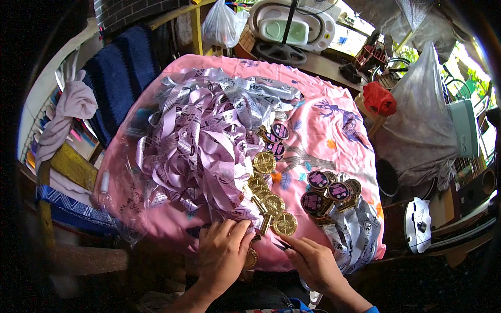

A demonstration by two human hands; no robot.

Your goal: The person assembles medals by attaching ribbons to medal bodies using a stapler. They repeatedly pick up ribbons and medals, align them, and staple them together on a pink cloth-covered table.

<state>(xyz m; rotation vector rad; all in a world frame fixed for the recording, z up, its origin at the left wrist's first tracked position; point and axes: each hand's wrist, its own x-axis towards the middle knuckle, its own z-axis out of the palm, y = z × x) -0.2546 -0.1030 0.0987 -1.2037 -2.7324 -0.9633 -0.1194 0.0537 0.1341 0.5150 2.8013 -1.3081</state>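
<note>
Near the front edge of a pink cloth-covered table, my left hand is closed on a lilac medal ribbon. A gold medal shows just beside its thumb. My right hand is closed round a small dark pointed tool, which looks like plier tips; most of it is hidden in the hand. Beyond my hands lies a heap of lilac ribbons, with several gold medals along its right side. A second bunch of medals with purple-and-black faces rests at the right, on silver ribbons.
Clear plastic wrapping lies at the table's left edge. A chair with a dark blue striped cloth stands at the left. White bags and a red bag are at the right, beyond the table. Baby tubs stand behind.
</note>
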